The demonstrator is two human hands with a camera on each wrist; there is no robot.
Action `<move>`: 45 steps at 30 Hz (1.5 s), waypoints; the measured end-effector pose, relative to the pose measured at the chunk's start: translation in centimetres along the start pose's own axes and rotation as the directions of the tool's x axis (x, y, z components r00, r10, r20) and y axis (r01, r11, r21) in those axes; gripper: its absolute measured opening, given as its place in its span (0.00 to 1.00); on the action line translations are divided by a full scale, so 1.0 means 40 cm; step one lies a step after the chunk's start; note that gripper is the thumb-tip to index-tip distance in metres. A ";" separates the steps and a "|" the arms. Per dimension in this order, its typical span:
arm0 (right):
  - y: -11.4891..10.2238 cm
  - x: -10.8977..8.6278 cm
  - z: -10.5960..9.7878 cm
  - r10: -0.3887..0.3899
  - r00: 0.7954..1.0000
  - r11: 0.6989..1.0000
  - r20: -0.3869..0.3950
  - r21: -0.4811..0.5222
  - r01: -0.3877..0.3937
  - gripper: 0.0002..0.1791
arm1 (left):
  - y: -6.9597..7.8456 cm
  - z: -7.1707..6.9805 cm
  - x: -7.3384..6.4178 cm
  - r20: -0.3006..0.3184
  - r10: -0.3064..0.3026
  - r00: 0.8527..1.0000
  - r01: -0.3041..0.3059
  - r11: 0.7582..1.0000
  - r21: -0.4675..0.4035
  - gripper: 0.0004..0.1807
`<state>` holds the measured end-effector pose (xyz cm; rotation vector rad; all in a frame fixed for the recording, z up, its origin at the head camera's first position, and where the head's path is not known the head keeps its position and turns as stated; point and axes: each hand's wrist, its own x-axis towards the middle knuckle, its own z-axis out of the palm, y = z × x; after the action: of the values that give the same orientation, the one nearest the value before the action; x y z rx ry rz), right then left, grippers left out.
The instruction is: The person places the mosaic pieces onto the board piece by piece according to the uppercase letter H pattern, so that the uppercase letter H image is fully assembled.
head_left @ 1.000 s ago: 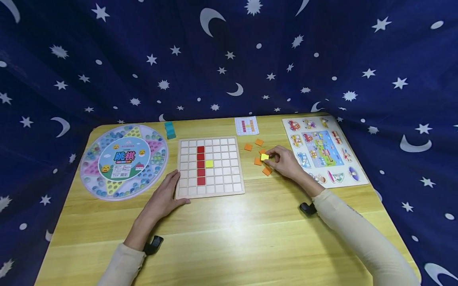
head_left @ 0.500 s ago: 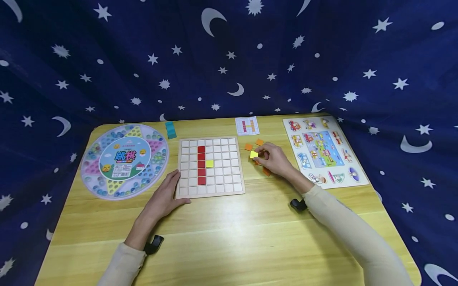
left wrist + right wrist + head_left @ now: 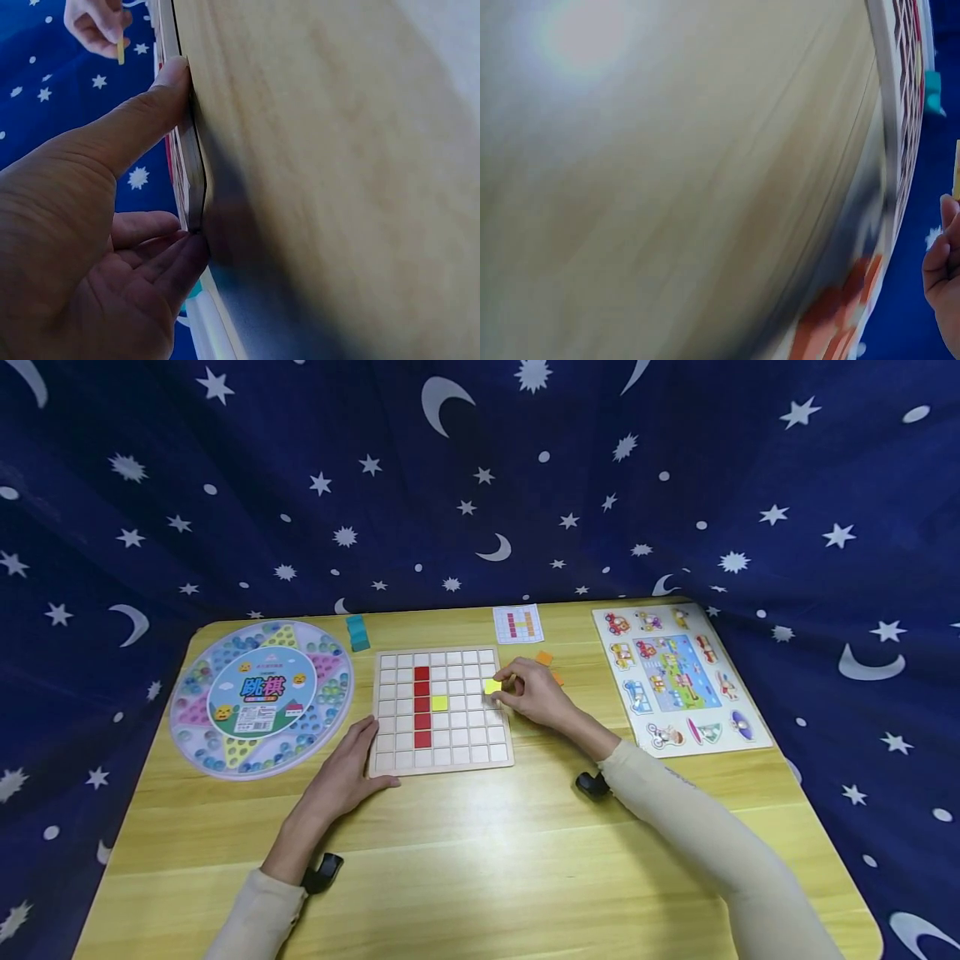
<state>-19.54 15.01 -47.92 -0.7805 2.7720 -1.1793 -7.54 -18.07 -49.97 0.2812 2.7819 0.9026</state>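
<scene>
Leftward shift: the yellow tile [image 3: 492,687] and right hand [image 3: 534,693] have moved from the orange tiles [image 3: 544,658] to the right edge of the board [image 3: 459,720].
The right hand pinches the tile above the board — well right of the placed yellow square [image 3: 439,703] — while the left hand [image 3: 347,772], farther from that tile, grips the board's near-left corner between thumb and fingers.

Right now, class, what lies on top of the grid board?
Five red tiles and one yellow tile. Whatever lies beneath the right hand and its held tile is covered.
</scene>
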 end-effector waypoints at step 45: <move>-0.050 0.062 0.116 -0.004 0.989 0.998 0.146 -0.069 0.014 0.13 | -0.003 -0.001 0.000 0.010 -0.020 1.000 0.020 0.999 -0.027 0.57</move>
<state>-19.81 9.59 -49.47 -0.8490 2.7052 -0.9888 -7.56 -18.18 -50.01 0.2523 2.7569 0.9306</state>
